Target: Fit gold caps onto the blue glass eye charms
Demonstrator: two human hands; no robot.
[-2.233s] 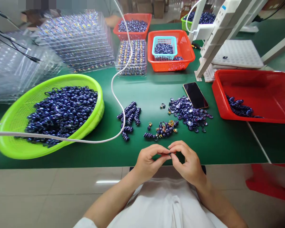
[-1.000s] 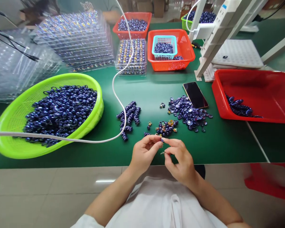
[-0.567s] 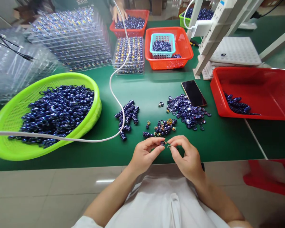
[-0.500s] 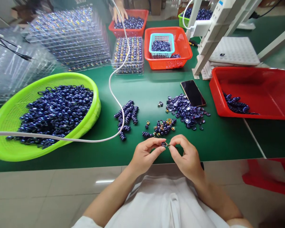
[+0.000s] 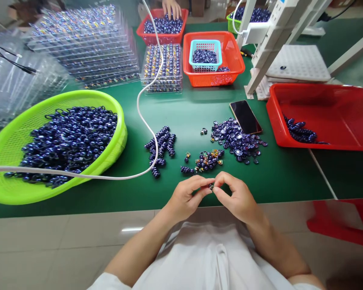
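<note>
Bead (image 5: 211,186) pinched between both hands (image 5: 213,195)

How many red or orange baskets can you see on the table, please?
3: a red basket at the right edge, an orange basket at top centre holding a small blue basket, and a red basket behind it, where another person's hand reaches.

Dark blue beads (image 5: 69,137) fill a lime-green basket (image 5: 12,189) on the green mat (image 5: 193,108); right of it, a red tray (image 5: 335,112) and black phone (image 5: 245,117).
</note>
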